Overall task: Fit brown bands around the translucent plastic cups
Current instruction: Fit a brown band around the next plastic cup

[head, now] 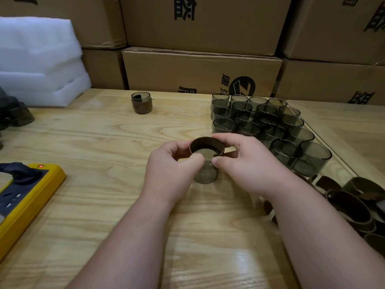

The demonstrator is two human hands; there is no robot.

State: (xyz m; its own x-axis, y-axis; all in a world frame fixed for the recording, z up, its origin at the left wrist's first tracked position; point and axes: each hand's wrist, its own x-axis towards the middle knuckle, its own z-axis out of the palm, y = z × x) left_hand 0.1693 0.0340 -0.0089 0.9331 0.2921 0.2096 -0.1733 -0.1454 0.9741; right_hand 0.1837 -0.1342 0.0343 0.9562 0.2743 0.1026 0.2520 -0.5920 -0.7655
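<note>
A cup (205, 173) is held just above the surface (104, 132), base toward the camera, with a brown band (206, 143) pinched onto its far end by the left hand (173, 170) and right hand (243, 161), fingers curled round both. The band appears only partly seated. If pressed unevenly, it could be skewed or jammed; the smooth cup could be squeezed out and knocked into the bare cups (264, 126) nearby. One banded cup (142, 103) is standing well apart.

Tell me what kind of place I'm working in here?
Probably a packing or assembly bench in a warehouse: stacked cardboard cartons behind the wooden table, a batch of unbanded cups, and a pile of brown bands waiting at the right.
</note>
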